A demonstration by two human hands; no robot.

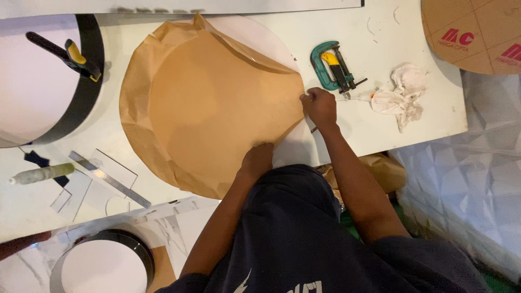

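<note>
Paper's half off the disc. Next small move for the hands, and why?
Probably draw the right hand further toward the left, peeling the brown paper back over itself. It pinches the paper's edge, white disc already shows bare at the top and right, and the left hand presses near the lower edge, seemingly steadying things. Most of the disc is still covered.

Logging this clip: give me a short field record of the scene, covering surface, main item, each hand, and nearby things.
surface: white table
main item: round white disc under partly peeled brown paper
left hand: pressed flat on the paper's near edge
right hand: pinching the paper's right edge
right of hands: green C-clamp, crumpled white rag
left side: metal ruler, black-rimmed round piece with a clamp on it
</note>
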